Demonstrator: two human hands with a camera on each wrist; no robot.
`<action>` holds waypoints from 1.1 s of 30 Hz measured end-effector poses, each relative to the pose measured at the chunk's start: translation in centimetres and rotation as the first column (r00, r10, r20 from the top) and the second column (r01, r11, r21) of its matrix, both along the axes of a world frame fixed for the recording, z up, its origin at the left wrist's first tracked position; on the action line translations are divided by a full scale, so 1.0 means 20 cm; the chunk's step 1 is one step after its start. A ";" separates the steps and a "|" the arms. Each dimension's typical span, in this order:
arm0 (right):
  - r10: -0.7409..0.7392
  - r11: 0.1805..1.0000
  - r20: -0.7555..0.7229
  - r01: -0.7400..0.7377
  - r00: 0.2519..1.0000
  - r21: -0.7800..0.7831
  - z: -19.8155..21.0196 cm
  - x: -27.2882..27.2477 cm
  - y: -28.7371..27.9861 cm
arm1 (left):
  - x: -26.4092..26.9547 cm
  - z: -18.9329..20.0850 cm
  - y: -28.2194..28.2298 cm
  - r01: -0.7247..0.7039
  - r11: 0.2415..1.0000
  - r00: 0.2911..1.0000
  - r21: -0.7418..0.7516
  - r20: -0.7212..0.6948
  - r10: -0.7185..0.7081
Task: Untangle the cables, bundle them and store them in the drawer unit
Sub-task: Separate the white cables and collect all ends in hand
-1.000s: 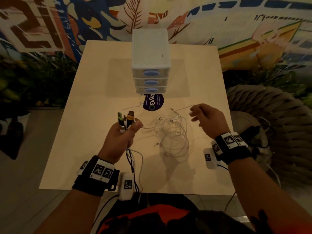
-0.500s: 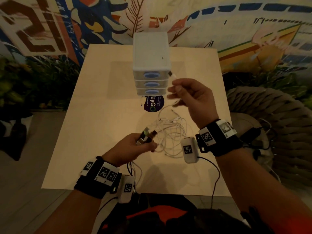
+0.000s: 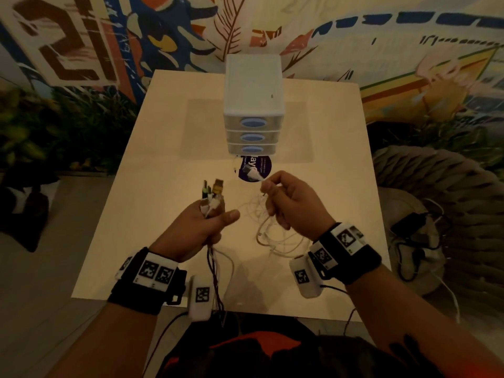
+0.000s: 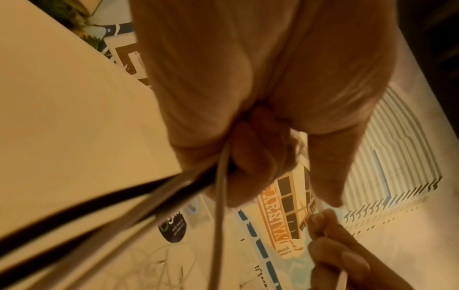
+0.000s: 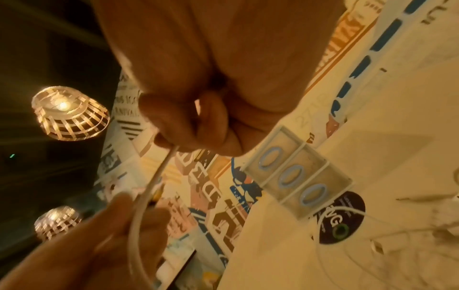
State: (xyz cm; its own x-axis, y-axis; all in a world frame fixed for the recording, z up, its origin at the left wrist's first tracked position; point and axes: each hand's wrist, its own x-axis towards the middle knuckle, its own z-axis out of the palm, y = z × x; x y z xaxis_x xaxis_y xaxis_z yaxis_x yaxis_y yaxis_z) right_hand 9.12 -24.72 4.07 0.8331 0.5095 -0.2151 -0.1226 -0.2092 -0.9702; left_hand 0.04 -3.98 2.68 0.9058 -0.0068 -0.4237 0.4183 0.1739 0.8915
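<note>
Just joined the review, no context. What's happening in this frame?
A person is sorting cables at a table. The left hand grips a bunch of cable plugs upright, their leads hanging off the table's near edge. The right hand pinches a white cable near its connector, above a tangle of white cables lying on the table. All three drawers of the drawer unit are shut; nothing is stored yet.

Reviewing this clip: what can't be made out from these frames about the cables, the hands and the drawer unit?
- How many cables the left hand holds: its fingers hide the bundle of plugs in the head view; blurred in the left wrist view.
- Whether the loose white cables on the pale wooden table are still knotted: too thin, partly behind the right hand.
- What the white three-drawer unit contains: drawers closed.
</note>
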 end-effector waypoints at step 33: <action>0.655 0.574 -0.039 -0.530 0.755 -0.624 -0.50 -0.32 -0.19 | 0.11 0.07 -0.05 -0.349 0.914 0.923 0.207 0.243 0.297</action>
